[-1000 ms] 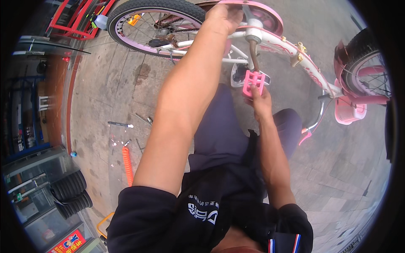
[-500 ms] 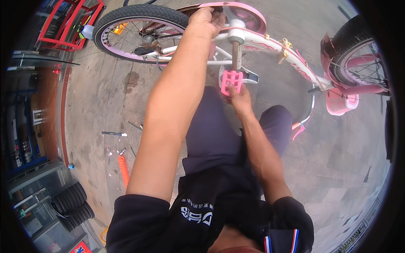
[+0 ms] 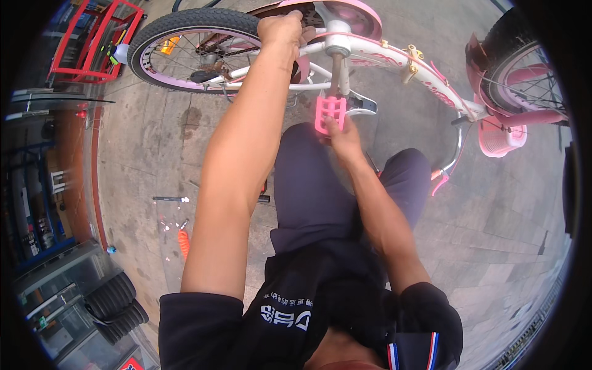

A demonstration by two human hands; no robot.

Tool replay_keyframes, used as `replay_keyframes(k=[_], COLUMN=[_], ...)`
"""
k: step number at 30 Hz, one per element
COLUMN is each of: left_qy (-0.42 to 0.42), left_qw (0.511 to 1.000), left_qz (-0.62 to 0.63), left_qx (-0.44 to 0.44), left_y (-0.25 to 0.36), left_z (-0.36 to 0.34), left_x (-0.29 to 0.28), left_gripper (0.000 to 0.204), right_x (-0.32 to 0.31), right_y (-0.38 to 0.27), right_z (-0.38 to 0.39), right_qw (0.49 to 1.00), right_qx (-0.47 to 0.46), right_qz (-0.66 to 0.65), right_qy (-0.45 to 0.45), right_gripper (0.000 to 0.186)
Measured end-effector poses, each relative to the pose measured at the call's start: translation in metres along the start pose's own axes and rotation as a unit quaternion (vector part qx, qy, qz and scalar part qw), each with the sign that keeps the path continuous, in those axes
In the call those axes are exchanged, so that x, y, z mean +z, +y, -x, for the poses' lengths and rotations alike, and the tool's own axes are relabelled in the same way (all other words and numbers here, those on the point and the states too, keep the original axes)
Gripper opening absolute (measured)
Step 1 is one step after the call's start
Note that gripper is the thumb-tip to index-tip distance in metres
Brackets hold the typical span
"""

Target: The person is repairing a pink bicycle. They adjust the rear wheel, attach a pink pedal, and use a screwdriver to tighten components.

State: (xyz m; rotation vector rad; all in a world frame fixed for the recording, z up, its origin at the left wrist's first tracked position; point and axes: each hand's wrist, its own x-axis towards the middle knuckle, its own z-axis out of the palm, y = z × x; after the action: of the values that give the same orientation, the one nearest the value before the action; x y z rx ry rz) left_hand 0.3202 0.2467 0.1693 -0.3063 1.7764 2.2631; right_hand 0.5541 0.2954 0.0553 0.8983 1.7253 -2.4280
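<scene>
A white and pink bicycle lies across the top of the view. My right hand (image 3: 343, 140) grips the pink pedal (image 3: 330, 111) at the end of its crank arm (image 3: 337, 77), thumb on the near side. Farther off, my left hand (image 3: 281, 29) is closed beside the pink chain guard (image 3: 364, 18), right of the rear wheel (image 3: 139, 55). Its fingers are curled away from me, so what they hold is hidden. The white frame tube (image 3: 376, 54) runs right from the crank axle toward the front wheel (image 3: 518, 83).
A pink basket (image 3: 502, 140) and a handlebar (image 3: 457, 145) are at the right. On the paving at left lie a dark rod-shaped tool (image 3: 169, 198) and an orange coiled hose (image 3: 184, 243). A red rack (image 3: 92, 73), a glass-topped cabinet (image 3: 52, 277) and black tyres (image 3: 111, 296) line the left side.
My left hand has moved left along the chain guard, and its fingers have gone from partly spread to curled. My right hand still grips the pedal. The whole view has shifted slightly.
</scene>
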Motion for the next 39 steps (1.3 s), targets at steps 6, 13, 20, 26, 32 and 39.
replay_keyframes(k=[6,13,20,26,32,39], left_qy=[0.131,0.203,0.151,0.197,0.197,0.192], left_qw=[0.671,0.614,0.708,0.719,0.726,0.734], left_qz=[-0.564,-0.548,-0.552,-0.515,-0.51,-0.491], left_qx=[0.463,0.531,0.414,0.423,0.417,0.429], left_y=[-0.004,-0.02,-0.004,-0.012,-0.012,-0.014], left_z=[0.02,0.018,0.035,0.03,0.026,0.026], left_x=[-0.034,-0.028,-0.016,-0.006,-0.009,-0.01], left_gripper=[0.036,0.04,0.049,0.05,0.047,0.046], right_x=[0.008,0.011,0.005,0.002,0.008,0.011], right_y=[0.005,0.0,0.002,0.0,-0.006,0.0], right_z=[0.003,0.005,0.0,0.0,0.006,0.003], right_qw=[1.0,1.0,1.0,0.999,0.999,0.999], right_qx=[-0.008,-0.004,-0.003,0.013,0.01,0.003], right_qz=[-0.007,-0.011,0.007,0.041,0.039,0.034], right_qy=[0.001,0.003,-0.01,-0.016,-0.016,0.003], right_gripper=[0.03,0.031,0.029,0.035,0.035,0.033])
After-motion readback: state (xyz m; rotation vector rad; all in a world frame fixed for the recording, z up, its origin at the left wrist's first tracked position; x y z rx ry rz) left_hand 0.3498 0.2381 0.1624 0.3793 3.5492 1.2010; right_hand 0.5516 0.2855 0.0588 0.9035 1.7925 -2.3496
